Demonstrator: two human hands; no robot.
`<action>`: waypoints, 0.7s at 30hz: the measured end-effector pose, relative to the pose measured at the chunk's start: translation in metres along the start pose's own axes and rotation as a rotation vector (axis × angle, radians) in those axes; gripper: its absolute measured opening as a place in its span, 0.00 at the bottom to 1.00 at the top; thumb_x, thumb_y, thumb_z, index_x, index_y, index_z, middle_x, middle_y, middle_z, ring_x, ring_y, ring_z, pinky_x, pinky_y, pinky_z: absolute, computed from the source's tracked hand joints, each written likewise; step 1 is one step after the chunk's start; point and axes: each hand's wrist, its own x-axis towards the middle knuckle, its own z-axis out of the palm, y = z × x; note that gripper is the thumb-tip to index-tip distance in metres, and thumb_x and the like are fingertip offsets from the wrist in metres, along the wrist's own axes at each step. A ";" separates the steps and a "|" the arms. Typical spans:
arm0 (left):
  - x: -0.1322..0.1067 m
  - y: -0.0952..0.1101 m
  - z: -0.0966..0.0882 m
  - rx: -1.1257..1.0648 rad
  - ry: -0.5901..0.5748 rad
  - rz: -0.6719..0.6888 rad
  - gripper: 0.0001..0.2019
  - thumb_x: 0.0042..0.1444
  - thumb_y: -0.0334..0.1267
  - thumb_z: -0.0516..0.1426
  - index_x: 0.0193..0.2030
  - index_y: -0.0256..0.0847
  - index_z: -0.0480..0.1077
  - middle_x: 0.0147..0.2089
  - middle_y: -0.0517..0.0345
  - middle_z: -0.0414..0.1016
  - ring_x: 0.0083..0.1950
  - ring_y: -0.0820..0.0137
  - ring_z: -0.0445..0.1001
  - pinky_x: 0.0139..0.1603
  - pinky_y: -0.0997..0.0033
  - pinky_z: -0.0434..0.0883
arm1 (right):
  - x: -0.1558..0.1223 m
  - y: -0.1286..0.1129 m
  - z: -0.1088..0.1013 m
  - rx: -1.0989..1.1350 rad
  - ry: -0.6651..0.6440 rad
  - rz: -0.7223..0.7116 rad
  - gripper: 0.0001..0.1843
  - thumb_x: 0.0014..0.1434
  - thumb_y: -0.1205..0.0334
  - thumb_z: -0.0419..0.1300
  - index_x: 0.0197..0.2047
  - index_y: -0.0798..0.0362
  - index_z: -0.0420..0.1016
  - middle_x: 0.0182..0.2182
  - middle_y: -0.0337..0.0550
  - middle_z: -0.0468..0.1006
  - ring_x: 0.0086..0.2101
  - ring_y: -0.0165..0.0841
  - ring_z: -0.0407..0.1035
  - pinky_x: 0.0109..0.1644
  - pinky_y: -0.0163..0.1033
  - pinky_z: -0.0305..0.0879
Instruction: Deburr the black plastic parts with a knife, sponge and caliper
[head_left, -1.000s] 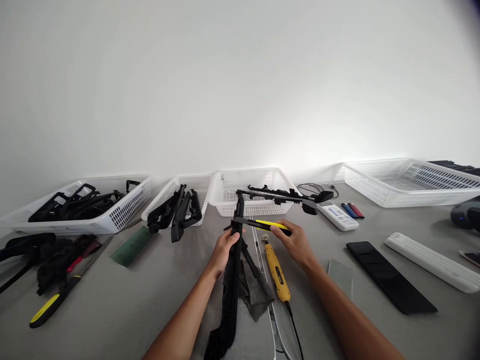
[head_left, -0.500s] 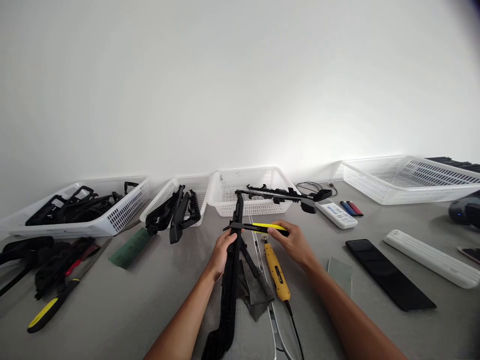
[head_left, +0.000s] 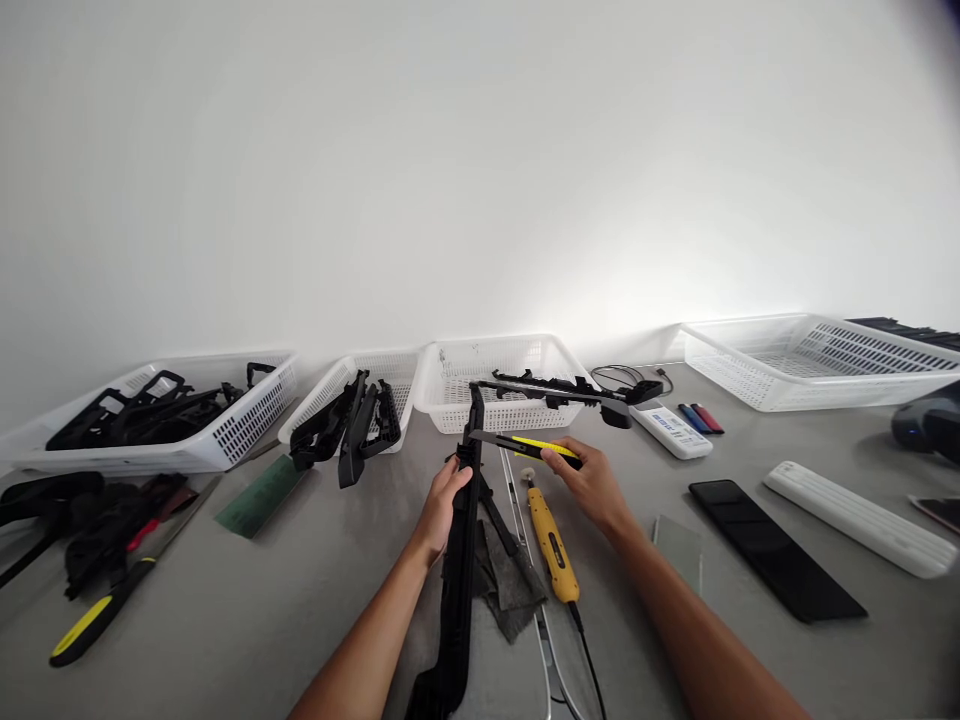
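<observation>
My left hand (head_left: pixel 442 507) is closed around a long black plastic trim piece (head_left: pixel 459 570), which runs from the bottom of the view up toward the middle basket. In my right hand (head_left: pixel 589 480) is a yellow and black utility knife (head_left: pixel 529 448), gripped by its handle. The knife points left, and its tip is at the upper part of the trim piece, above my left thumb; whether it touches is too fine to tell. Beneath the hands lie a dark grey cloth (head_left: pixel 510 580) and a yellow corded rotary tool (head_left: pixel 553 545).
White baskets (head_left: pixel 225 435) line the wall, two holding black parts. Another black part (head_left: pixel 559 390) rests across the middle basket (head_left: pixel 450 415). To the right lie a white power strip (head_left: pixel 671 430), a black slab (head_left: pixel 776 550) and a white bar (head_left: pixel 862 520). A yellow-black handled saw (head_left: pixel 101 620) lies left.
My right hand has shifted the utility knife slightly; its tip has moved up and right along the trim piece, and the knife is now tilted more. My left hand stays almost in place.
</observation>
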 end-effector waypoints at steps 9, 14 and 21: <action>-0.001 -0.005 0.002 -0.031 -0.029 -0.070 0.28 0.57 0.64 0.65 0.48 0.39 0.77 0.21 0.67 0.67 0.19 0.74 0.65 0.21 0.74 0.61 | 0.001 -0.001 -0.002 0.009 -0.109 0.005 0.32 0.60 0.30 0.62 0.32 0.54 0.81 0.23 0.39 0.70 0.26 0.33 0.60 0.31 0.38 0.57; 0.000 -0.005 0.005 0.013 -0.005 -0.066 0.26 0.53 0.64 0.68 0.35 0.40 0.74 0.20 0.67 0.65 0.19 0.74 0.64 0.21 0.74 0.60 | 0.002 0.002 -0.005 -0.013 0.056 0.034 0.33 0.59 0.29 0.64 0.33 0.55 0.81 0.24 0.39 0.71 0.26 0.33 0.61 0.30 0.38 0.55; -0.003 0.004 0.006 0.002 -0.036 -0.052 0.23 0.54 0.53 0.67 0.51 0.40 0.78 0.24 0.68 0.67 0.20 0.76 0.61 0.23 0.75 0.61 | 0.002 0.004 -0.008 -0.026 0.042 0.026 0.30 0.61 0.31 0.64 0.35 0.54 0.83 0.27 0.41 0.75 0.29 0.35 0.64 0.31 0.38 0.58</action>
